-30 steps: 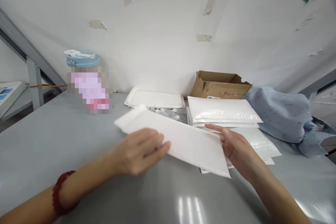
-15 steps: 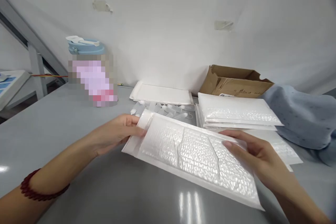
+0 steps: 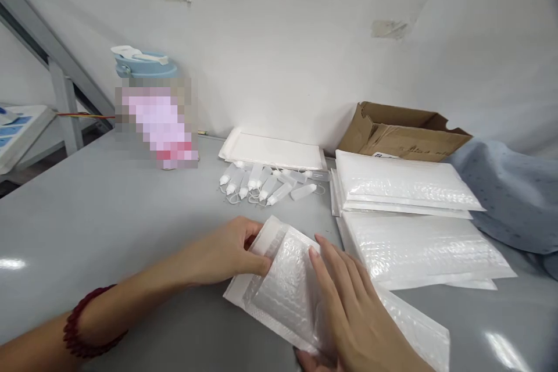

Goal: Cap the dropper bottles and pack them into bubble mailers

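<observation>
A white bubble mailer (image 3: 285, 288) slants over the near part of the table. My left hand (image 3: 233, 251) pinches it near the flap end, thumb on top and the other fingers mostly hidden behind. Across its middle lies my right hand (image 3: 353, 302), fingers on the upper face and thumb at the lower edge, gripping it. The mailer looks bent there, its far end sticking out to the right of the hand. Beyond the mailer lie several small translucent squeeze bottles (image 3: 267, 187) with white caps and thin loops, touched by neither hand.
More bubble mailers (image 3: 431, 247) are stacked on the right, and a flat white mailer (image 3: 276, 151) lies by the wall. Behind the stack stands an open cardboard box (image 3: 410, 138), with blue-grey cloth (image 3: 510, 197) beside it. A blue-lidded container (image 3: 146, 65), partly blurred out, stands back left.
The mailer has come lower and nearer. My right hand has slid from its far end onto its middle, the fingers now over the top; my left hand keeps the flap end.
</observation>
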Motion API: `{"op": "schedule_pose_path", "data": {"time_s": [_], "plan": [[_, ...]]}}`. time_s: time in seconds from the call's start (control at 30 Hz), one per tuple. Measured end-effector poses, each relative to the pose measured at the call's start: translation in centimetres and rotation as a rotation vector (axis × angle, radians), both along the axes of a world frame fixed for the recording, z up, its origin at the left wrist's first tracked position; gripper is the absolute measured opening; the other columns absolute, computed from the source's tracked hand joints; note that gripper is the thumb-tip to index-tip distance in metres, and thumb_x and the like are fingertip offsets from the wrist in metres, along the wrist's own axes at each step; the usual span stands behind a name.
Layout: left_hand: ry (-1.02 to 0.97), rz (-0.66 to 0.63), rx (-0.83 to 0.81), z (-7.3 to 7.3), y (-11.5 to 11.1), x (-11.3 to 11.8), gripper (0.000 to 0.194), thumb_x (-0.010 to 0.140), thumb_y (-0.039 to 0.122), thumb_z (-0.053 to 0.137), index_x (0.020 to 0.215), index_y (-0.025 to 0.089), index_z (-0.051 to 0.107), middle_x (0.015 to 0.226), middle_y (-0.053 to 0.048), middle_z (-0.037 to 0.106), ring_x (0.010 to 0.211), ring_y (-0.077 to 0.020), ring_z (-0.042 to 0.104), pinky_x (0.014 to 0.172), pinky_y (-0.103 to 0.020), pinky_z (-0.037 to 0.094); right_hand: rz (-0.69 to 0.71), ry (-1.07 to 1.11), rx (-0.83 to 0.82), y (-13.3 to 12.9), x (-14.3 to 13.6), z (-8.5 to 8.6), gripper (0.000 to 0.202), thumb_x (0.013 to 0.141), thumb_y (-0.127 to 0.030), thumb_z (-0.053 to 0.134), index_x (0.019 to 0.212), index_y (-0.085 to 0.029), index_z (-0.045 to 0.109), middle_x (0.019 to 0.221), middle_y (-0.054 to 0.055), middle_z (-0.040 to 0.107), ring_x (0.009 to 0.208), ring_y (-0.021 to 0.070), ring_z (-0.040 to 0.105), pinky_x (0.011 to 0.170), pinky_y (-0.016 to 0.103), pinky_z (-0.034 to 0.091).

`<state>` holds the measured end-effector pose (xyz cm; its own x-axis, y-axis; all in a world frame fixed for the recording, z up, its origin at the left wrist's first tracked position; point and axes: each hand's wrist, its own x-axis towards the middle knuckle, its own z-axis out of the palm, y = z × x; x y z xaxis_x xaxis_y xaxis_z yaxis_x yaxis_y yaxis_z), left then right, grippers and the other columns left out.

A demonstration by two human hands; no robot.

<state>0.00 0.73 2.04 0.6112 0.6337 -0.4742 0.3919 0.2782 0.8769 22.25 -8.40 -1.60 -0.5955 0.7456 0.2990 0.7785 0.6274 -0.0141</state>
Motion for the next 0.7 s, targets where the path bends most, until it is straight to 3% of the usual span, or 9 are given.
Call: {"op": "schedule_pose_path", "data": {"time_s": [0.23, 0.43, 0.57, 0.63, 0.7], "plan": [[0.086, -0.028, -0.044, 0.6, -0.4, 0.5, 0.011, 0.064, 0.02, 0.067, 0.075, 0.016, 0.067, 0.068, 0.005, 0.061, 0.061, -0.0116, 0.056, 0.05, -0.016, 0.039, 0.009, 0.21, -0.092, 0.0, -0.3, 0.8, 0.091, 0.06, -0.015, 0.048, 0.144, -0.001, 0.016, 0.123, 0.023, 0.051, 0.108, 0.036, 0.051, 0.082, 0.051, 0.05], [0.086, -0.053, -0.011, 0.5, -0.5, 0.3, 0.011, 0.065, 0.018, 0.065, 0.076, 0.017, 0.069, 0.071, 0.004, 0.065, 0.064, -0.0123, 0.058, 0.05, -0.016, 0.039, -0.028, 0.254, -0.118, 0.2, 0.4, 1.2, 0.076, 0.069, -0.016, 0.05, 0.141, -0.008, 0.025, 0.116, 0.018, 0.06, 0.104, 0.0299, 0.06, 0.078, 0.04, 0.057], [0.178, -0.025, 0.269, -0.5, 0.3, 0.1, 0.012, 0.071, 0.028, 0.064, 0.072, 0.016, 0.066, 0.066, 0.003, 0.062, 0.061, -0.0126, 0.055, 0.051, -0.019, 0.04, -0.08, 0.321, -0.22, 0.1, 0.8, 1.0, 0.066, 0.074, -0.017, 0.053, 0.136, -0.015, 0.032, 0.114, 0.013, 0.062, 0.099, 0.0242, 0.064, 0.077, 0.033, 0.058], [0.252, 0.112, 0.486, -1.1, 1.1, -0.4, 0.022, 0.078, 0.038, 0.061, 0.074, 0.016, 0.065, 0.067, 0.001, 0.06, 0.062, -0.0136, 0.053, 0.054, -0.022, 0.041, -0.102, 0.345, -0.26, 0.1, 0.9, 1.0, 0.062, 0.075, -0.018, 0.054, 0.134, -0.017, 0.034, 0.113, 0.012, 0.062, 0.098, 0.0235, 0.065, 0.076, 0.033, 0.059], [0.322, 0.277, 0.806, -1.7, 2.1, -1.0, 0.026, 0.085, 0.04, 0.053, 0.084, 0.017, 0.066, 0.075, -0.002, 0.061, 0.071, -0.0163, 0.054, 0.064, -0.026, 0.044, -0.13, 0.352, -0.295, 0.1, 1.0, 1.0, 0.059, 0.076, -0.019, 0.054, 0.132, -0.018, 0.036, 0.114, 0.013, 0.062, 0.098, 0.0237, 0.066, 0.075, 0.033, 0.059]]}}
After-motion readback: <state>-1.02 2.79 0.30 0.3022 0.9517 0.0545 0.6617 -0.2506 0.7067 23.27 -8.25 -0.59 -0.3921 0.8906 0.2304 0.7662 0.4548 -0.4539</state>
